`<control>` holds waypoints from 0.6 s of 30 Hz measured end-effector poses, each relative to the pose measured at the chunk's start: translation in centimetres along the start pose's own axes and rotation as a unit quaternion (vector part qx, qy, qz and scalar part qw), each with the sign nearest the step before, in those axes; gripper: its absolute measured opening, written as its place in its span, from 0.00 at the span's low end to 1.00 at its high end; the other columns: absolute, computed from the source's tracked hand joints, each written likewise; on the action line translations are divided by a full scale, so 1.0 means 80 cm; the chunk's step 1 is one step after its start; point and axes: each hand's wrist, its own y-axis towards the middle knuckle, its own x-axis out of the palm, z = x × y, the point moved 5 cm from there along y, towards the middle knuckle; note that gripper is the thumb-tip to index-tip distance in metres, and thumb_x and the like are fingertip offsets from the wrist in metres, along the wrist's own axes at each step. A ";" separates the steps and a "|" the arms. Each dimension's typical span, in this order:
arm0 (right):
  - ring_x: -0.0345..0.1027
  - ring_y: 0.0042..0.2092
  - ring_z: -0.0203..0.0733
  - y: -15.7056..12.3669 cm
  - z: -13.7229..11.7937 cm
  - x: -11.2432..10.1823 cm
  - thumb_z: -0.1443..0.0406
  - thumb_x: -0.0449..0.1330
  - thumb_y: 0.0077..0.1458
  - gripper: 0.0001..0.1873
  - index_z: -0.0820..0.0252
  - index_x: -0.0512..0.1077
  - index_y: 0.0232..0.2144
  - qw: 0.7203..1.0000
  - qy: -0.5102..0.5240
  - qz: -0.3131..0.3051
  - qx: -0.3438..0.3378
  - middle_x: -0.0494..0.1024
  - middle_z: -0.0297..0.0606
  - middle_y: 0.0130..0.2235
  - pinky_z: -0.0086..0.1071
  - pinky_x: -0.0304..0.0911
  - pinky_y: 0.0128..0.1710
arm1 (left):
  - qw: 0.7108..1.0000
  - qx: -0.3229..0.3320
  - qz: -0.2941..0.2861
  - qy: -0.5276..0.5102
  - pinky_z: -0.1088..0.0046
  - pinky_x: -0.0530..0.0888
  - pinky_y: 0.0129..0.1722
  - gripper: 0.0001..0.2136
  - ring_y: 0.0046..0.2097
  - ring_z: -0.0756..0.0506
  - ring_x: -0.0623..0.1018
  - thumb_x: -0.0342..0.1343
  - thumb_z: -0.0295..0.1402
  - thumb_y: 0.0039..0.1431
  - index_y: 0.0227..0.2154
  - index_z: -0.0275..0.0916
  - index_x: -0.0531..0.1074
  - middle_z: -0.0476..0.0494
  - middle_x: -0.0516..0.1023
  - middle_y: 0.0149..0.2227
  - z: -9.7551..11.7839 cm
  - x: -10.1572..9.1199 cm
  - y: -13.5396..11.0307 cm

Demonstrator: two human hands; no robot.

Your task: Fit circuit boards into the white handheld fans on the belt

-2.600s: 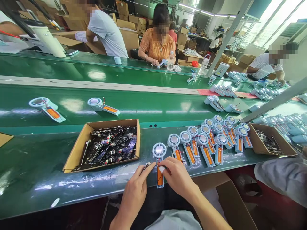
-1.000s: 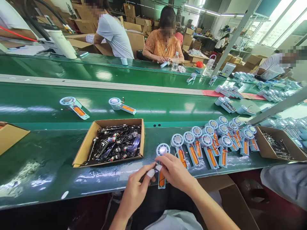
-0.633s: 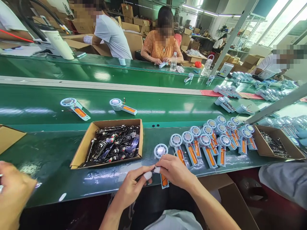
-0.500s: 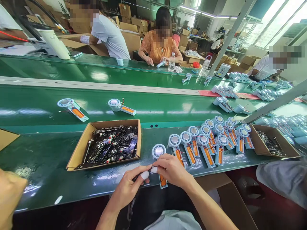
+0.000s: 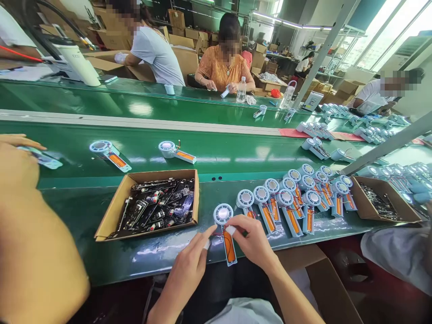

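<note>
A light-blue fan shell (image 5: 223, 215) lies flat at the bench's near edge, round head away from me, with an orange battery (image 5: 229, 248) in its handle. My left hand (image 5: 191, 265) holds the shell's left side, index finger stretched up to the neck and taped thumb tucked below. My right hand (image 5: 252, 242) curls over the right side, its taped fingertip pressing beside the battery's top. Thin red wires run along the handle.
A cardboard box (image 5: 111, 211) of black circuit boards sits left of my hands. Several more shells (image 5: 286, 198) lie in rows on the right, before another box (image 5: 366, 204). Two shells (image 5: 110, 153) ride the green belt. A co-worker's arm (image 5: 33, 243) reaches in from the left.
My fingertips were pinched together above the handle; they have now parted and rest on either side of the shell. A co-worker's arm has come in from the left, holding a shell over the belt.
</note>
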 end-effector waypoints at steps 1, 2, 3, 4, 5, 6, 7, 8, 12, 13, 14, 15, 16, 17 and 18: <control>0.73 0.35 0.40 0.004 0.006 0.004 0.64 0.58 0.60 0.09 0.58 0.79 0.35 0.998 0.052 0.015 0.030 0.81 0.38 0.36 0.31 0.68 0.35 | 0.999 0.017 -0.008 0.041 0.70 0.79 0.38 0.26 0.40 0.43 0.83 0.40 0.23 0.61 0.56 0.47 0.74 0.42 0.82 0.44 0.003 0.002 0.000; 0.73 0.34 0.40 0.007 0.011 0.009 0.61 0.59 0.59 0.10 0.58 0.78 0.36 0.992 0.107 0.020 0.064 0.80 0.38 0.34 0.31 0.69 0.34 | 0.996 0.028 -0.025 0.080 0.71 0.79 0.37 0.28 0.39 0.43 0.83 0.39 0.21 0.59 0.54 0.48 0.75 0.42 0.81 0.43 0.006 0.005 -0.001; 0.73 0.32 0.39 0.009 0.017 0.016 0.58 0.60 0.57 0.11 0.58 0.78 0.36 0.982 0.158 0.014 0.097 0.80 0.37 0.32 0.31 0.70 0.32 | 0.992 0.034 -0.046 0.116 0.71 0.78 0.35 0.30 0.38 0.43 0.83 0.38 0.18 0.58 0.53 0.49 0.76 0.42 0.80 0.41 0.008 0.008 -0.001; 0.72 0.30 0.38 0.010 0.021 0.022 0.57 0.62 0.55 0.12 0.58 0.77 0.37 0.972 0.200 0.003 0.125 0.79 0.35 0.31 0.32 0.70 0.31 | 0.987 0.037 -0.066 0.142 0.72 0.78 0.34 0.31 0.37 0.44 0.83 0.38 0.17 0.56 0.51 0.50 0.77 0.42 0.80 0.40 0.009 0.010 -0.002; 0.72 0.28 0.38 0.011 0.023 0.028 0.56 0.64 0.53 0.13 0.58 0.76 0.37 0.962 0.230 -0.008 0.145 0.79 0.34 0.29 0.32 0.71 0.31 | 0.984 0.038 -0.080 0.152 0.72 0.78 0.33 0.32 0.36 0.44 0.83 0.37 0.16 0.55 0.50 0.50 0.78 0.42 0.80 0.39 0.010 0.012 -0.003; 0.72 0.28 0.38 0.010 0.025 0.032 0.56 0.66 0.51 0.14 0.58 0.75 0.37 0.956 0.247 -0.012 0.157 0.78 0.34 0.28 0.32 0.71 0.31 | 0.985 0.038 -0.086 0.144 0.71 0.78 0.34 0.31 0.36 0.43 0.83 0.37 0.16 0.56 0.50 0.50 0.78 0.42 0.80 0.39 0.011 0.013 -0.004; 0.72 0.28 0.38 0.009 0.025 0.033 0.57 0.66 0.50 0.14 0.58 0.74 0.36 0.954 0.252 -0.010 0.160 0.78 0.33 0.28 0.31 0.71 0.31 | 0.989 0.035 -0.082 0.119 0.70 0.79 0.36 0.30 0.38 0.43 0.84 0.38 0.18 0.58 0.51 0.49 0.77 0.42 0.81 0.40 0.011 0.012 -0.005; 0.72 0.28 0.38 0.008 0.025 0.034 0.57 0.66 0.50 0.13 0.58 0.74 0.35 0.956 0.249 -0.005 0.156 0.78 0.33 0.28 0.31 0.70 0.32 | 0.994 0.021 -0.067 0.082 0.69 0.79 0.38 0.27 0.41 0.42 0.84 0.38 0.20 0.60 0.53 0.48 0.75 0.42 0.82 0.42 0.010 0.011 -0.005; 0.72 0.33 0.39 0.000 0.013 0.028 0.62 0.61 0.55 0.07 0.59 0.77 0.32 0.986 0.136 0.012 0.099 0.78 0.36 0.29 0.31 0.69 0.35 | 0.990 -0.110 0.025 -0.085 0.64 0.81 0.39 0.19 0.40 0.40 0.85 0.45 0.34 0.63 0.56 0.42 0.67 0.40 0.85 0.43 -0.007 0.007 -0.008; 0.72 0.33 0.39 -0.002 0.008 0.028 0.65 0.59 0.56 0.07 0.59 0.78 0.33 0.993 0.088 0.011 0.076 0.78 0.36 0.30 0.31 0.68 0.36 | 0.982 -0.141 0.036 -0.121 0.63 0.81 0.37 0.18 0.36 0.41 0.85 0.46 0.37 0.63 0.54 0.42 0.67 0.40 0.86 0.41 -0.009 0.009 -0.009; 0.71 0.33 0.39 -0.004 0.003 0.027 0.67 0.58 0.56 0.08 0.58 0.78 0.34 0.998 0.039 0.011 0.052 0.78 0.36 0.31 0.31 0.67 0.36 | 0.973 -0.163 0.042 -0.156 0.64 0.81 0.35 0.17 0.33 0.41 0.84 0.48 0.39 0.62 0.52 0.41 0.68 0.40 0.86 0.39 -0.010 0.011 -0.010; 0.70 0.34 0.38 -0.005 -0.001 0.027 0.69 0.57 0.56 0.09 0.58 0.78 0.34 0.999 -0.007 0.013 0.028 0.78 0.37 0.32 0.31 0.66 0.35 | 0.965 -0.177 0.046 -0.187 0.65 0.81 0.33 0.17 0.32 0.42 0.84 0.49 0.40 0.61 0.49 0.41 0.69 0.40 0.86 0.39 -0.009 0.013 -0.010; 0.69 0.34 0.38 -0.006 -0.004 0.027 0.71 0.57 0.56 0.10 0.58 0.79 0.34 0.999 -0.046 0.018 0.007 0.77 0.37 0.33 0.30 0.65 0.35 | 0.958 -0.186 0.050 -0.213 0.66 0.81 0.32 0.16 0.31 0.42 0.84 0.50 0.42 0.60 0.47 0.41 0.71 0.40 0.86 0.39 -0.008 0.015 -0.010; 0.69 0.34 0.38 -0.007 -0.006 0.027 0.72 0.57 0.56 0.10 0.58 0.78 0.34 0.997 -0.075 0.022 -0.010 0.76 0.38 0.35 0.30 0.65 0.35 | 0.952 -0.190 0.056 -0.231 0.66 0.81 0.32 0.16 0.31 0.42 0.84 0.50 0.42 0.59 0.46 0.41 0.72 0.40 0.86 0.40 -0.006 0.016 -0.010; 0.69 0.34 0.38 -0.007 -0.006 0.027 0.73 0.57 0.56 0.10 0.59 0.78 0.34 0.995 -0.094 0.026 -0.022 0.76 0.38 0.36 0.30 0.65 0.35 | 0.949 -0.192 0.063 -0.243 0.67 0.81 0.32 0.16 0.32 0.43 0.84 0.51 0.42 0.58 0.45 0.41 0.73 0.40 0.85 0.41 -0.005 0.017 -0.010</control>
